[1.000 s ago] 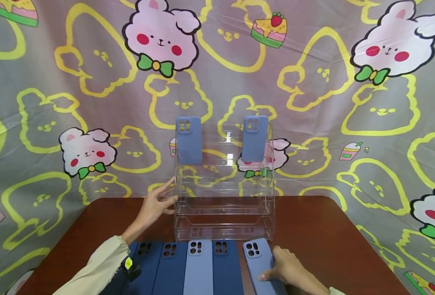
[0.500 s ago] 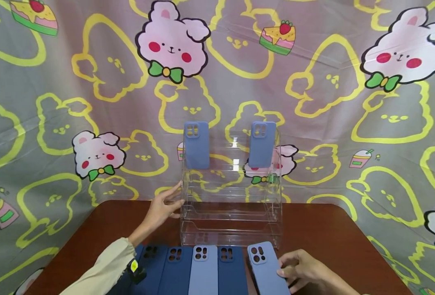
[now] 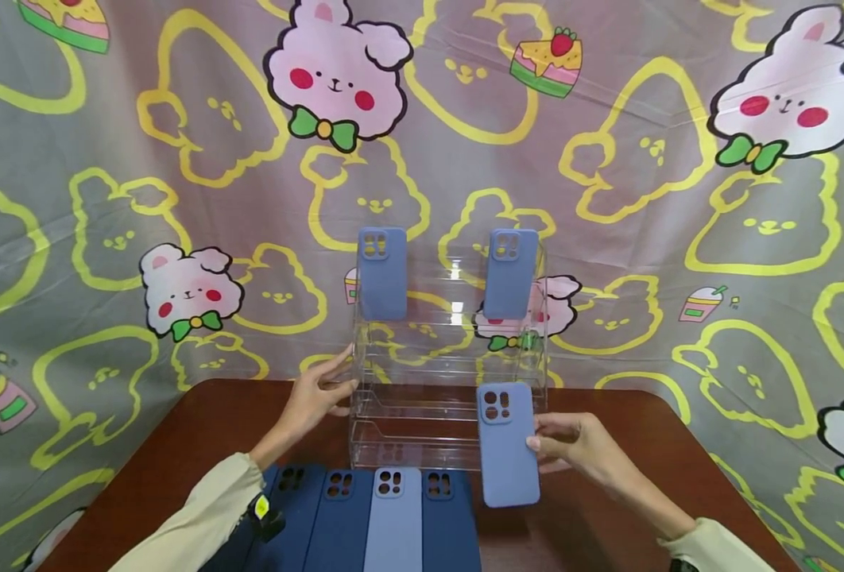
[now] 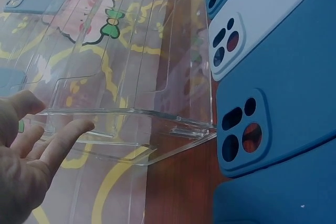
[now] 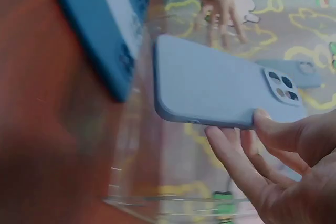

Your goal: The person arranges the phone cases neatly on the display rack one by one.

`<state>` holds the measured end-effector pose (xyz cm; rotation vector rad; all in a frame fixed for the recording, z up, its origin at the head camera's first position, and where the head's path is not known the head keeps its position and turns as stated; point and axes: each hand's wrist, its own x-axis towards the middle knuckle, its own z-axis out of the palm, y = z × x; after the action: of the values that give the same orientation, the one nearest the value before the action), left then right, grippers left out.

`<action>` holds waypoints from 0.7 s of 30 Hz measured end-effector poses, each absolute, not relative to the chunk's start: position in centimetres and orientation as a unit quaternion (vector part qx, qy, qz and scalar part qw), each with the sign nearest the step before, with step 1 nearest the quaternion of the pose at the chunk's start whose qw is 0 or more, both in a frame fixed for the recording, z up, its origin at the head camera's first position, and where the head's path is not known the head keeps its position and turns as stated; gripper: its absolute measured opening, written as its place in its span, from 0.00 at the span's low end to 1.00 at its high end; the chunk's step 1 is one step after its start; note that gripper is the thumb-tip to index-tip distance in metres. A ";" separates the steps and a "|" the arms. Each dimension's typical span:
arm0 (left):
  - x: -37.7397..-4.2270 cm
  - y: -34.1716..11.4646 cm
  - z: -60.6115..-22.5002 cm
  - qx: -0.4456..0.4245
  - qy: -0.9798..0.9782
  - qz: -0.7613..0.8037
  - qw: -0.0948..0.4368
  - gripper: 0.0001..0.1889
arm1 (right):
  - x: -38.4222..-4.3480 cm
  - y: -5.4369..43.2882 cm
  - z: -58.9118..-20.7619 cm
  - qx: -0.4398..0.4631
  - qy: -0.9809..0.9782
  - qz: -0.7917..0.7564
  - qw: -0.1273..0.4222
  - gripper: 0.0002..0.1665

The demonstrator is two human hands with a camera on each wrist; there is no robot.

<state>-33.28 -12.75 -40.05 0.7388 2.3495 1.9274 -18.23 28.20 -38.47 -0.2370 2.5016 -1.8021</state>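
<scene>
A light blue phone case (image 3: 509, 465) is held upright by its right edge between the thumb and fingers of my right hand (image 3: 585, 451), in front of the rack's lower right part. In the right wrist view the phone case (image 5: 210, 82) shows its camera cutouts. My left hand (image 3: 315, 396) touches the left side of a clear tiered display rack (image 3: 422, 457). Its fingers look extended beside the clear panel in the left wrist view. High on the rack stand two light blue phone cases, a left case (image 3: 383, 278) and a right case (image 3: 510, 278).
A row of phone cases lies on the brown table (image 3: 608, 492) before the rack, several dark blue, such as the rightmost case (image 3: 451, 524), and one light blue case (image 3: 395, 524). Behind the table hangs a cartoon-print cloth (image 3: 629, 262).
My right hand has picked up the light blue phone case from the right end of the row and raised it toward the rack. The left hand stays at the rack's side.
</scene>
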 end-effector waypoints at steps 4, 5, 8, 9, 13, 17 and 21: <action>-33.2 -12.8 -40.1 0.236 0.750 0.618 0.009 0.35 | -19.6 27.7 -36.3 -0.089 0.825 -0.557 -0.044 0.27; -33.2 -12.7 -40.0 0.236 0.748 0.620 0.008 0.35 | -19.9 27.5 -35.9 -0.091 0.828 -0.550 -0.058 0.28; -33.3 -12.7 -40.1 0.236 0.744 0.626 0.005 0.34 | -21.0 27.1 -34.9 -0.094 0.832 -0.539 -0.087 0.29; -33.3 -12.7 -40.1 0.235 0.743 0.627 0.003 0.34 | -21.3 27.0 -34.7 -0.095 0.834 -0.535 -0.095 0.29; -33.3 -12.7 -40.3 0.235 0.741 0.630 0.006 0.34 | -22.6 26.4 -33.8 -0.097 0.832 -0.530 -0.129 0.29; -33.3 -12.8 -40.4 0.236 0.739 0.631 0.011 0.34 | -23.9 26.1 -32.9 -0.094 0.852 -0.484 -0.177 0.28; -33.3 -12.8 -40.4 0.237 0.736 0.634 0.010 0.34 | -25.3 25.8 -32.1 -0.101 0.851 -0.472 -0.207 0.27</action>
<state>-33.33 -12.82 -40.37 0.7390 2.2977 1.9788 -25.34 25.80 -32.07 -0.3665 3.0949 -1.7181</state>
